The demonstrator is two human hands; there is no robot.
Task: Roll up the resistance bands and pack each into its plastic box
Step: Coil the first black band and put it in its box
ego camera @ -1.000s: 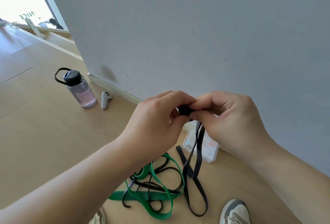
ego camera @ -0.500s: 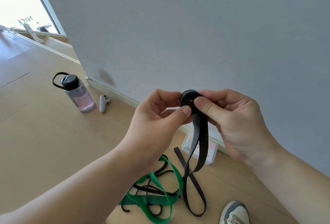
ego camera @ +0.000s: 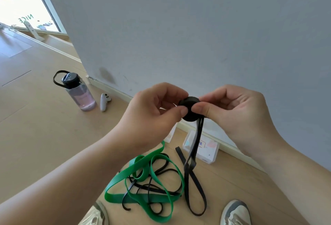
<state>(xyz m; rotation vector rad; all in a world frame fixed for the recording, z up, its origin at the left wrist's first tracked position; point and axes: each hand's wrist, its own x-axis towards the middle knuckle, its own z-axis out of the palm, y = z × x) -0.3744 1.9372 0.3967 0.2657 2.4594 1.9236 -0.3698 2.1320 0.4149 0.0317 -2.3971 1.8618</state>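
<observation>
left hand (ego camera: 152, 110) and right hand (ego camera: 232, 113) are raised together in front of the wall (ego camera: 197, 27). each pinches the coiled part of the black band (ego camera: 189, 108) between thumb and fingers. the band's loose tail hangs to the floor (ego camera: 44, 135) and ends in a loop. green band (ego camera: 143, 171) lies tangled on the floor, just left of the tail. plastic box (ego camera: 209, 151) stands at the wall base, behind the tail.

Black band roll (ego camera: 189, 102) pinched by left hand (ego camera: 152, 111) and right hand (ego camera: 236, 117).
Loose tail is hung down beside green band (ego camera: 114, 198).
</observation>
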